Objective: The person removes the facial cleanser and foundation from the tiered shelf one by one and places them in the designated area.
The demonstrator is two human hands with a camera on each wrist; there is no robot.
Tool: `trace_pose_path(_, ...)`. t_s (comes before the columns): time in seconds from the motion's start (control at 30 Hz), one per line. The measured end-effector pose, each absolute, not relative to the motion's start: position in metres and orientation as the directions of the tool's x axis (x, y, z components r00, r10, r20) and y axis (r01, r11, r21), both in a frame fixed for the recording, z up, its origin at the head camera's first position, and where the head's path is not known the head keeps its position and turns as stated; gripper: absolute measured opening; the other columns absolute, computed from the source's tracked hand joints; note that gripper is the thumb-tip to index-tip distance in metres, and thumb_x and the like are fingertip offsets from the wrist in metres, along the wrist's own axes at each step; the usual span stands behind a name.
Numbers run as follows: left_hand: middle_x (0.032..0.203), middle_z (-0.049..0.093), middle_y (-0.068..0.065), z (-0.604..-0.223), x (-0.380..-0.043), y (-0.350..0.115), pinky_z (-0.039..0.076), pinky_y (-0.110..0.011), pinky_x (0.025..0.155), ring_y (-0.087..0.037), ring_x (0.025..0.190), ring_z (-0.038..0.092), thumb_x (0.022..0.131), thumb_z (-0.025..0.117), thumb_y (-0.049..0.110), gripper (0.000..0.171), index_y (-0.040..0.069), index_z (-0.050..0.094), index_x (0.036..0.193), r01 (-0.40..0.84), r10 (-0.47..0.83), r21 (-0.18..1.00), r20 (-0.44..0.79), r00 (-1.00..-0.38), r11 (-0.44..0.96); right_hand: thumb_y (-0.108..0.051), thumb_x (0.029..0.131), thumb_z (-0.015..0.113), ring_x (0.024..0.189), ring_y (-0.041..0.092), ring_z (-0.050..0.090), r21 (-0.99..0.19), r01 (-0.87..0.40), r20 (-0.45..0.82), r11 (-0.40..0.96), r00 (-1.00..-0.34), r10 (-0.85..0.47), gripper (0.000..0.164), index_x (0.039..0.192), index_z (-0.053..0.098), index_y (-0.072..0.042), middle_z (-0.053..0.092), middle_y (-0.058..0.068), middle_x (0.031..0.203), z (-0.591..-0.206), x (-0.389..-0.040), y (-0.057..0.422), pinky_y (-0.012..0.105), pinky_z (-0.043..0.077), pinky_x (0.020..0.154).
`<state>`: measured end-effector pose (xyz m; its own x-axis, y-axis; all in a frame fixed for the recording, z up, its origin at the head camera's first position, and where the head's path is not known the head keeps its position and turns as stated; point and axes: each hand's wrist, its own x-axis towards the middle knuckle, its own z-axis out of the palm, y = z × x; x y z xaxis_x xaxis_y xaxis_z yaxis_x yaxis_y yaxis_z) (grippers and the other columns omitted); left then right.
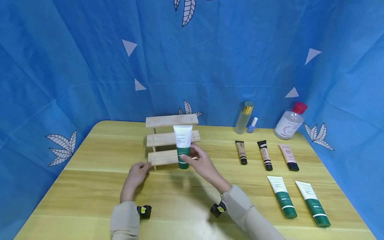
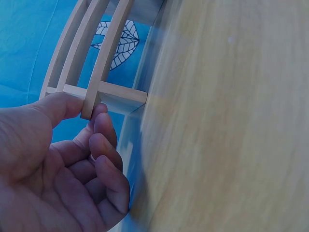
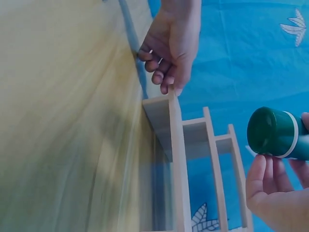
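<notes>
A small three-step wooden rack (image 1: 162,158) stands toward the back of the table. My left hand (image 1: 139,173) pinches the left end of its lowest step, thumb above and fingertips beneath, as the left wrist view shows. In front of the rack, my right hand (image 1: 204,163) grips a white and green squeeze tube (image 1: 183,146) upright, its green cap (image 3: 273,131) pointing down. The tube overlaps the two lower steps in the head view. Seen from the right wrist, fingers (image 3: 270,176) wrap the tube near its cap, beside the rack.
At right lie two matching squeeze tubes (image 1: 282,196) and several smaller cosmetic tubes (image 1: 265,155). Behind them are a gold-capped bottle (image 1: 243,120), a nail polish bottle (image 1: 252,126) and a red-capped clear bottle (image 1: 288,124). A blue curtain (image 1: 228,66) hangs behind the table (image 1: 90,186).
</notes>
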<state>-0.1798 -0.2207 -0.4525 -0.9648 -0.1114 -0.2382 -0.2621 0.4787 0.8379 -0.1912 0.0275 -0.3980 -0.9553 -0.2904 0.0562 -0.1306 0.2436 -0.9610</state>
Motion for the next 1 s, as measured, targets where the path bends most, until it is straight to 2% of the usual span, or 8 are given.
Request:
trace_pose_path(0.1, 0.076, 0.054, -0.005, -0.452, -0.181, -0.221, 0.035, -0.029, 0.056, -0.013, 0.060, 0.039, 0.101, 0.043, 0.031, 0.040, -0.005, 0.061, 0.100, -0.260, -0.108, 0.835, -0.237, -0.965, 0.485, -0.026, 0.092, 0.063, 0.093, 0.019, 0.056, -0.967, -0.111, 0.048, 0.231, -0.964, -0.261, 0.037, 0.123, 0.057, -0.008, 0.060, 0.009, 0.104, -0.398, -0.184, 0.034, 0.036, 0.047, 0.082)
trace_pose_path(0.27, 0.072, 0.052, -0.004, -0.450, -0.182, -0.222, 0.034, -0.028, 0.054, -0.012, 0.056, 0.037, 0.101, 0.043, 0.031, 0.039, -0.004, 0.060, 0.095, -0.252, -0.105, 0.833, -0.231, -0.967, 0.492, -0.024, 0.092, 0.064, 0.092, 0.018, 0.056, -0.979, -0.039, 0.000, 0.201, -0.981, -0.195, 0.035, 0.122, 0.057, -0.007, 0.060, 0.008, 0.102, -0.401, -0.173, 0.046, 0.040, 0.050, 0.083)
trace_pose_path(0.43, 0.068, 0.048, -0.003, -0.450, -0.181, -0.222, 0.032, -0.027, 0.051, -0.011, 0.054, 0.034, 0.101, 0.043, 0.031, 0.038, 0.000, 0.058, 0.087, -0.256, -0.108, 0.831, -0.234, -0.966, 0.493, -0.020, 0.091, 0.064, 0.084, 0.015, 0.054, -0.979, 0.000, -0.027, 0.203, -0.991, -0.133, 0.032, 0.117, 0.059, -0.003, 0.059, 0.007, 0.095, -0.407, -0.162, 0.062, 0.035, 0.049, 0.078)
trace_pose_path(0.7, 0.069, 0.049, -0.002, -0.452, -0.181, -0.220, 0.032, -0.027, 0.051, -0.011, 0.053, 0.034, 0.101, 0.043, 0.031, 0.038, -0.001, 0.060, 0.089, -0.262, -0.108, 0.832, -0.240, -0.965, 0.488, -0.019, 0.091, 0.064, 0.078, 0.012, 0.054, -0.961, 0.145, -0.145, 0.233, -0.989, 0.019, 0.032, 0.114, 0.058, 0.002, 0.055, 0.005, 0.089, -0.418, -0.148, 0.102, 0.027, 0.050, 0.069)
trace_pose_path(1.0, 0.071, 0.050, -0.003, -0.454, -0.181, -0.220, 0.033, -0.030, 0.056, -0.014, 0.058, 0.036, 0.101, 0.043, 0.031, 0.038, -0.001, 0.059, 0.088, -0.260, -0.115, 0.830, -0.234, -0.965, 0.493, -0.028, 0.091, 0.065, 0.073, 0.012, 0.056, -0.890, 0.276, -0.248, 0.363, -0.961, 0.122, 0.038, 0.114, 0.058, 0.002, 0.057, 0.003, 0.085, -0.425, -0.134, 0.151, 0.026, 0.049, 0.066)
